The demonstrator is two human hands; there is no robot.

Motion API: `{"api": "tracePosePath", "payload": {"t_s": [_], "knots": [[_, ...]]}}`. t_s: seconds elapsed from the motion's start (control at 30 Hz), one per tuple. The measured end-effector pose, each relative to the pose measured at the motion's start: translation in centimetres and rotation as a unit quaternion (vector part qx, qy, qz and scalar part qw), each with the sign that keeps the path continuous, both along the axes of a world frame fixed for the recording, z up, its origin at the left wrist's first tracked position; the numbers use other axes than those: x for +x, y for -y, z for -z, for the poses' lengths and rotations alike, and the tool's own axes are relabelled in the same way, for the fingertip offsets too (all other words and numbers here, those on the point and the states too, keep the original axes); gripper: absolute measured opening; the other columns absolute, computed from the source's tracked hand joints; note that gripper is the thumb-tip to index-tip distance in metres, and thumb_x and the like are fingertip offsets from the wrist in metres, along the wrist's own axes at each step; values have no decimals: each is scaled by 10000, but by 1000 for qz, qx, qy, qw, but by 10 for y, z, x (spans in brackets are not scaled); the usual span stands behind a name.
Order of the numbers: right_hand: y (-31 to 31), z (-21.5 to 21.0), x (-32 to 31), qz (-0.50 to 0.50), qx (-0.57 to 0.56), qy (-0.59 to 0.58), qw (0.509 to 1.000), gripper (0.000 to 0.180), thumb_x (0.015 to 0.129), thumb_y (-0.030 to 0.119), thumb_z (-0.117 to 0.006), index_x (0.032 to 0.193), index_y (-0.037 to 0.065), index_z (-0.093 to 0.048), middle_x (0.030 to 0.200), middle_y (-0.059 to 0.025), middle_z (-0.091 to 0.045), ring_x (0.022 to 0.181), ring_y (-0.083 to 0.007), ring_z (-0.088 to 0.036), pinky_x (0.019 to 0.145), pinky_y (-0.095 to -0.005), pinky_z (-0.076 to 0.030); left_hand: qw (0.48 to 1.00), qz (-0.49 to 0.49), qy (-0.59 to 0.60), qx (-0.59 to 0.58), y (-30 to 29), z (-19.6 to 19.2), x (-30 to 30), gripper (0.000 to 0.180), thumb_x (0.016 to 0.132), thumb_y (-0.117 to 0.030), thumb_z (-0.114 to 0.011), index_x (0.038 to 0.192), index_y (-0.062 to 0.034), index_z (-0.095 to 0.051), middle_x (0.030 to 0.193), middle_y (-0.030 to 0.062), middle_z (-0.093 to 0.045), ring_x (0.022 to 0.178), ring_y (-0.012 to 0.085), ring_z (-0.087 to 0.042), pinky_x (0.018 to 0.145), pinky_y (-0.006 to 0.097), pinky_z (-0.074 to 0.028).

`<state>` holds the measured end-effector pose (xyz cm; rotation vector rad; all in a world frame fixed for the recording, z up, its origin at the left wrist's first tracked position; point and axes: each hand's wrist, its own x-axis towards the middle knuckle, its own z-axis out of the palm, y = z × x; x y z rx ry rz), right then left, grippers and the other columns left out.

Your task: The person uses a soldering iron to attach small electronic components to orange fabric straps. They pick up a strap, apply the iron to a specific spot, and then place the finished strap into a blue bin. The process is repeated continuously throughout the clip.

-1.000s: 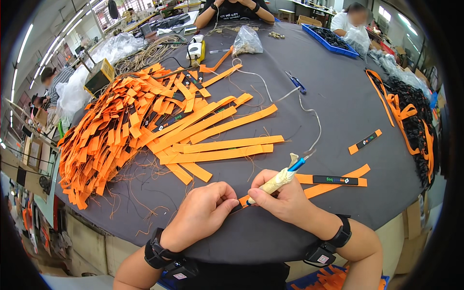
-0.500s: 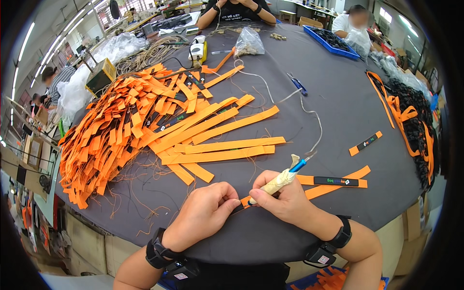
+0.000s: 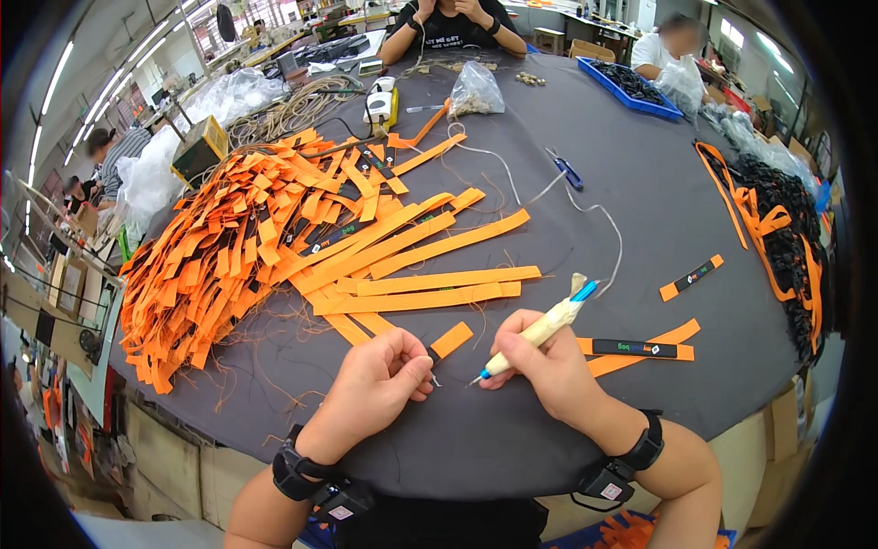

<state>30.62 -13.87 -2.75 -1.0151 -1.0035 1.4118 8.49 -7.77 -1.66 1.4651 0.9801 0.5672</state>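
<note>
Pinched in my left hand [image 3: 389,368] is a short orange strap [image 3: 452,339] with a black label. Its orange end sticks out to the right past my fingers, and its other end is hidden by the hand. A small pale bit of thread hangs below the fingertips. My right hand [image 3: 540,361] grips a corded, pen-shaped soldering iron [image 3: 546,326] with a cream tape-wrapped handle and blue ends. Its thin metal tip points down left, just apart from the strap. To the right of this hand lie crossed orange straps [image 3: 645,349], one carrying a black label.
A big heap of orange straps [image 3: 210,274] covers the left. Beyond lie blue thread snips [image 3: 569,172], the iron's pale cord, a plastic bag [image 3: 476,90] and a white-yellow power unit [image 3: 381,105]. A labelled strap [image 3: 691,278] and black webbing [image 3: 791,247] are right. Other people sit beyond.
The soldering iron's tip has come away from the strap, and my hands have parted slightly. In my left hand the strap has turned, its orange end now pointing up right.
</note>
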Motion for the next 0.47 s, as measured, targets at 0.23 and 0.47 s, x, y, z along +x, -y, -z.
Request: {"api": "tracePosePath", "payload": {"t_s": [0.23,0.47], "knots": [[-2,10,-4,39,84,58,994,145,970,153,-640,945,21,-585,799,-12,-620,729,-64,-613,650,-223,-514,1000,7,2,-27,10,1,1,120,982,-102,-589,950,8,-551,854,60,-631,755,133,-670,688,247,-561],[-7,19,-3,10,110,127,986,130,951,164,-674,963,47,-619,772,26,-620,721,-19,-553,616,-191,-441,999,5,28,-19,13,8,2,131,980,-116,-600,973,9,-561,914,78,-634,794,141,-675,713,254,-566]]}}
